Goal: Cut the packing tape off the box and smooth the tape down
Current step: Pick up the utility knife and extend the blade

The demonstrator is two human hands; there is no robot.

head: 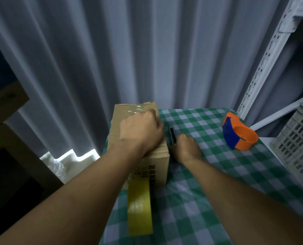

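near edge of the checked table: tape strip hanging, knife not yet on it

near the table's (pixel 191 209) front edge, a yellowish strip of packing tape (pixel 139 206) hangs off the box's near face and runs down toward the camera, free end loose. the box (pixel 157 167) sits at the table's left edge, printed side facing the viewer, more clear tape crinkled on its far top end.

left hand (pixel 140 131) is pressed palm-down on the box top, fingers curled over the right edge, clamped on the box to steady it. right hand (pixel 186 147) is just beside the box's right side, closed around a utility knife (pixel 172 137) with its ridged end pointing away; blade state too small to tell. hands are close together, not touching.

far right corner: an orange and blue tape dispenser (pixel 239 133), well apart from the box. a grey crate (pixel 295 147) sits off the right edge, a curtain (pixel 129 50) behind.

risks, as judgement: the box sits at the left edge, so a hard cut could shove it off. the loose strip may fold and stick to itself or the cloth. the left fingers lie near the knife's path.
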